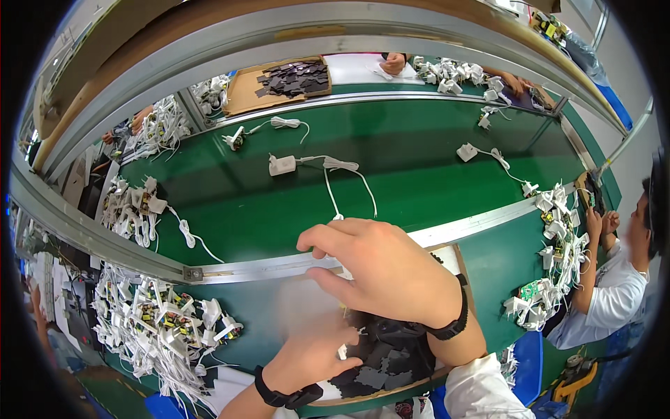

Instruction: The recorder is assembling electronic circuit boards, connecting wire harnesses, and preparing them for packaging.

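Note:
My right hand [380,269] hovers over the metal rail at the bench's near side, thumb and fingers apart, with nothing seen between them. Lower and to its left is my left hand [314,356], its fingers partly smeared by motion. A small white piece shows between that thumb and fingers; its kind cannot be made out. Beneath both hands lies a shallow cardboard box [466,276] with dark flat pieces [384,363] in it. Just beyond my right hand, a white plug adapter [282,165] with a bundled white cable [340,165] rests on the green belt.
Piles of white adapters with cables and exposed circuit boards stand left [157,328] and right [551,244]. A metal rail [474,227] borders the green belt [419,188]. Metal frame bars [349,45] cross above. A co-worker [611,286] sits at right; other hands work across the belt.

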Action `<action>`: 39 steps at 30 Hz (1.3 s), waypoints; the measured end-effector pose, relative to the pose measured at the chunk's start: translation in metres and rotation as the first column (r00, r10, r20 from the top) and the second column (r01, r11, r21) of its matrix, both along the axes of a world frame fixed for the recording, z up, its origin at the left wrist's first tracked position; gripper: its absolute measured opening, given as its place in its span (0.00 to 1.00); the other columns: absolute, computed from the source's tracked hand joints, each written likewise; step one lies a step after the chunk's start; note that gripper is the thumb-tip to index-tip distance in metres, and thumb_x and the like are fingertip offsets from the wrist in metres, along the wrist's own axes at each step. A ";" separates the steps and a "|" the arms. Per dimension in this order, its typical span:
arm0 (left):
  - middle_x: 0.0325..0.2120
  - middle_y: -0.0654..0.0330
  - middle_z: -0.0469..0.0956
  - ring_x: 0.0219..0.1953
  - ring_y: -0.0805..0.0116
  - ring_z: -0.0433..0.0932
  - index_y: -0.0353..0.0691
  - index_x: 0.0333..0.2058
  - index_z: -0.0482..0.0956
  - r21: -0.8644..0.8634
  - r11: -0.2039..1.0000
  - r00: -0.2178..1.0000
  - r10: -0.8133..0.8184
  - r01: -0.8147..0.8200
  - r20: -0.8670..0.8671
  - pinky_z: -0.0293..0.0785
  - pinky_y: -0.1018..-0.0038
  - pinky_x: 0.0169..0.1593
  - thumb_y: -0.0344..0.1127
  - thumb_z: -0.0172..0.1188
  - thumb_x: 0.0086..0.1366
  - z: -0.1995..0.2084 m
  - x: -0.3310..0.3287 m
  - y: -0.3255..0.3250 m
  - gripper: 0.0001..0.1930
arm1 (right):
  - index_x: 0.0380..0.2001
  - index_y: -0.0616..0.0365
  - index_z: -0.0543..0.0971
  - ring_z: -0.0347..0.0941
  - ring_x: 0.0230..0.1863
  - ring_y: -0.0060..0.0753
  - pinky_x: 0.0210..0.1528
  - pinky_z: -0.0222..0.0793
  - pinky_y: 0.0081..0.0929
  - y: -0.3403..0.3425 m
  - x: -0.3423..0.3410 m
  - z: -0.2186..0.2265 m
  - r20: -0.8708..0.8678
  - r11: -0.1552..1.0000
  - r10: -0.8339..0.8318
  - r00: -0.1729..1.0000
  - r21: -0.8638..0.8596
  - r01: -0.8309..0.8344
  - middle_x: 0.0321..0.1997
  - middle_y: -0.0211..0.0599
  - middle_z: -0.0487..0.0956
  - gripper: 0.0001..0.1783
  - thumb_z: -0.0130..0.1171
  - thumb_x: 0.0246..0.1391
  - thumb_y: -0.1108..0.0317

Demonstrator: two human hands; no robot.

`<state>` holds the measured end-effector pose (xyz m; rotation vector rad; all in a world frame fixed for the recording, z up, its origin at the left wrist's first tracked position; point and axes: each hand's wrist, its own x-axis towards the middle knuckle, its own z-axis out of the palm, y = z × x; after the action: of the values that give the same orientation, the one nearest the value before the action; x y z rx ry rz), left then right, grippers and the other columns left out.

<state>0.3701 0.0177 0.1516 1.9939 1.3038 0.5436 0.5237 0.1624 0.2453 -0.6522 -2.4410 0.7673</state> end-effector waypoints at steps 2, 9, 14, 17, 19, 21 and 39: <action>0.40 0.56 0.78 0.45 0.49 0.79 0.45 0.33 0.83 -0.003 1.000 1.000 -0.006 0.006 0.010 0.74 0.58 0.52 0.47 0.76 0.55 -0.003 0.000 0.000 0.16 | 0.46 0.56 0.80 0.81 0.34 0.44 0.36 0.76 0.37 0.001 0.000 0.000 0.015 1.000 -0.013 1.000 0.006 0.013 0.38 0.39 0.83 0.14 0.66 0.58 0.67; 0.36 0.59 0.78 0.40 0.60 0.80 0.42 0.31 0.82 -0.201 0.980 0.977 0.049 -0.006 0.210 0.74 0.68 0.48 0.37 0.73 0.61 -0.013 -0.023 0.009 0.09 | 0.46 0.57 0.80 0.81 0.35 0.47 0.38 0.76 0.39 0.002 0.004 0.002 0.002 1.000 -0.006 1.000 0.009 0.006 0.39 0.40 0.83 0.13 0.65 0.59 0.67; 0.38 0.64 0.80 0.40 0.72 0.78 0.39 0.31 0.80 -0.386 0.910 0.782 0.351 -0.153 0.516 0.72 0.74 0.47 0.26 0.70 0.62 -0.013 -0.037 0.026 0.06 | 0.46 0.58 0.80 0.81 0.37 0.53 0.40 0.77 0.41 -0.002 0.005 -0.007 0.091 0.998 0.029 0.995 -0.057 -0.024 0.39 0.45 0.84 0.14 0.64 0.58 0.68; 0.41 0.65 0.80 0.42 0.75 0.77 0.38 0.30 0.80 -0.517 0.829 0.521 0.544 -0.214 0.658 0.72 0.74 0.48 0.23 0.69 0.61 -0.005 -0.040 0.027 0.06 | 0.44 0.60 0.78 0.81 0.38 0.56 0.41 0.77 0.45 0.000 0.002 -0.017 0.178 0.990 0.104 0.979 -0.110 -0.085 0.37 0.47 0.83 0.13 0.64 0.58 0.67; 0.41 0.64 0.80 0.44 0.75 0.77 0.37 0.34 0.80 -0.472 0.850 0.493 0.523 -0.236 0.695 0.72 0.74 0.49 0.21 0.70 0.60 -0.001 -0.041 0.028 0.07 | 0.43 0.60 0.77 0.81 0.39 0.57 0.41 0.78 0.47 0.001 -0.001 -0.023 0.225 0.985 0.137 0.965 -0.138 -0.108 0.36 0.49 0.83 0.13 0.64 0.58 0.67; 0.41 0.64 0.80 0.45 0.74 0.76 0.37 0.35 0.81 -0.446 0.858 0.473 0.513 -0.255 0.717 0.72 0.74 0.50 0.20 0.70 0.59 -0.002 -0.046 0.029 0.09 | 0.42 0.61 0.78 0.81 0.38 0.57 0.41 0.77 0.47 0.001 -0.008 -0.030 0.148 0.976 0.166 0.975 -0.165 -0.141 0.35 0.49 0.83 0.11 0.64 0.58 0.68; 0.55 0.50 0.73 0.55 0.64 0.74 0.48 0.75 0.47 -0.166 0.948 0.667 0.310 -0.273 0.677 0.73 0.69 0.56 0.11 0.57 0.55 -0.039 -0.053 0.032 0.51 | 0.41 0.60 0.79 0.81 0.30 0.44 0.36 0.75 0.35 0.013 -0.032 -0.054 -0.037 0.981 0.117 0.992 -0.154 -0.121 0.30 0.43 0.82 0.09 0.64 0.62 0.66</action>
<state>0.3168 0.0494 0.1130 1.2963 1.1120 1.2666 0.4914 0.1751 0.1916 -0.5522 -2.4295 1.0164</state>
